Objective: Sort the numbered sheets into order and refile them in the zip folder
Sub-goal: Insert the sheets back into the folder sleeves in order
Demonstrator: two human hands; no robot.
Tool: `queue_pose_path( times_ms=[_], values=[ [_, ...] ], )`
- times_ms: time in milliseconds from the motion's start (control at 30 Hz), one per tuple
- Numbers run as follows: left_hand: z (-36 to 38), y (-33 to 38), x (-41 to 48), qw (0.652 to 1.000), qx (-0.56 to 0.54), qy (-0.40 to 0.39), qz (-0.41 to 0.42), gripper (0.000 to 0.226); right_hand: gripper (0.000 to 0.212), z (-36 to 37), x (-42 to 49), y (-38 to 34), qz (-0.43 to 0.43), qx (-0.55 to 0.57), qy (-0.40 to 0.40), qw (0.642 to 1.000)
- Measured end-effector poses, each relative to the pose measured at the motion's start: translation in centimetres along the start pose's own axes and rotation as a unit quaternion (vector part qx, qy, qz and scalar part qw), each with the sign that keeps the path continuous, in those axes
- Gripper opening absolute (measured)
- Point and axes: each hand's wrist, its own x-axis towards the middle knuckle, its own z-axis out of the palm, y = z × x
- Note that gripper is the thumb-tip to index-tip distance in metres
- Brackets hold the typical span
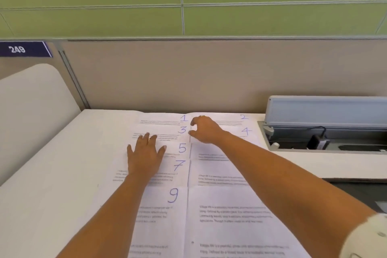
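Centrally, numbered sheets (226, 197) lie overlapped in two columns on the desk (52, 174): 1, 3, 5, 7, 9 left; 2, 4 right. Left hand (144, 157) rests flat, fingers spread, on the left column. Right hand (204, 130) curls at the seam beside 3; whether it grasps a sheet cannot be told.

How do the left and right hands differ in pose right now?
Left hand lies flat, fingers spread, on the left column of sheets; right hand has thumb and fingers curled. Left hand rests beside sheet 5; right hand reaches farther, between sheet 3 and sheet 4. Whether the right hand grips paper is unclear. Both are over the sheets, palms down.
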Motion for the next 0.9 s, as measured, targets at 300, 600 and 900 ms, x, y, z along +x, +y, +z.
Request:
queue_pose_path(
  times_ms=[300,600,900],
  values=[
    [2.8,-2.0,0.8,0.999,-0.006,-0.032,-0.032,0.059,0.060,2.8,6.0,-0.6,0.021,-0.017,-0.021,0.999],
    [3.0,-2.0,0.9,0.999,-0.001,-0.024,-0.029,0.059,0.063,3.9,9.4,-0.1,0.059,-0.035,-0.032,0.997],
    [2.9,-1.9,0.8,0.999,-0.008,-0.020,-0.031,0.058,0.059,4.5,10.4,-0.1,0.050,0.083,0.040,0.995]
  ],
)
